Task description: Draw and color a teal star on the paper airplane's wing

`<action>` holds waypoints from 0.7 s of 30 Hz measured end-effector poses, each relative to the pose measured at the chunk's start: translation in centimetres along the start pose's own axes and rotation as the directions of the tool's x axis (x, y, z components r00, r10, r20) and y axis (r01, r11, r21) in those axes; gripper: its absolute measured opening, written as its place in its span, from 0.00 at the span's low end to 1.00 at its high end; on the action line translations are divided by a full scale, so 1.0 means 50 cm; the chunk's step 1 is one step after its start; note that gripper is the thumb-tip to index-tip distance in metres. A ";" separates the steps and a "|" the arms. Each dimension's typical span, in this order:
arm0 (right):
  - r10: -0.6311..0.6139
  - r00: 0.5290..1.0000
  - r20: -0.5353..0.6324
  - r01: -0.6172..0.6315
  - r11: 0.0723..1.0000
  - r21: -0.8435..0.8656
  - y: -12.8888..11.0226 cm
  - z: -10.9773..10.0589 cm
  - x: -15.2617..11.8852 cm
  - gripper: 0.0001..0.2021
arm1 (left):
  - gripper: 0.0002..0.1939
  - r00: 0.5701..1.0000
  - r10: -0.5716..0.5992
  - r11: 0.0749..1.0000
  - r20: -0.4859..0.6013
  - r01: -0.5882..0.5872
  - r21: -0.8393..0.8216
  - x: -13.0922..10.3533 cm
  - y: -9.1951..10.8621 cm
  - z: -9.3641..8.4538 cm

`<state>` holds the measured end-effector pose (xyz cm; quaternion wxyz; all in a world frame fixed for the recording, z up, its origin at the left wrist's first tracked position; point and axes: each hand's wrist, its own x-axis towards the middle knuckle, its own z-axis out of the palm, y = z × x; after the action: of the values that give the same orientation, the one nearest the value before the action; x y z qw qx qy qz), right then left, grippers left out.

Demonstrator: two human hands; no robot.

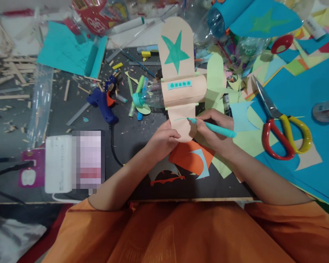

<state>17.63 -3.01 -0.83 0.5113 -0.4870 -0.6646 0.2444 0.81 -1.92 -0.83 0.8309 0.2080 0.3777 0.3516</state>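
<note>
Peach paper-winged clear plastic bottle model sits over the middle of the dark counter, a green star on its far wing; the left grip is clamped on the near wing's edge, thumb on top; the right grip is closed around a turquoise marker, its tip at a thin line on that wing; a blue glue gun lies to the left; red-and-yellow-handled scissors lie to the right.

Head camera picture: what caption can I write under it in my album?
Left hand holds the peach paper while the right hand draws with a teal marker.
</note>
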 end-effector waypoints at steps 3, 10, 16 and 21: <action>0.030 1.000 -0.008 -0.030 0.999 -0.014 0.000 -0.002 0.001 0.11 | 0.40 1.000 0.006 1.000 -0.002 -0.006 -0.007 -0.001 0.001 0.000; 0.072 0.997 -0.009 -0.072 0.997 -0.027 -0.003 -0.010 0.004 0.09 | 0.30 1.000 0.007 1.000 0.007 -0.007 0.000 -0.002 0.002 0.001; 0.071 0.997 -0.029 -0.073 0.996 -0.058 -0.001 -0.012 0.007 0.11 | 0.26 1.000 0.007 1.000 0.013 -0.007 0.004 0.001 -0.001 -0.003; 0.048 0.996 -0.072 -0.052 0.997 -0.058 0.004 -0.011 0.003 0.11 | 0.28 1.000 0.011 1.000 0.015 -0.010 -0.004 0.000 -0.002 -0.002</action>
<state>18.21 -2.88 -0.71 0.5133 -0.5268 -0.6408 0.2199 0.78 -1.97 -0.96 0.8323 0.2112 0.3696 0.3551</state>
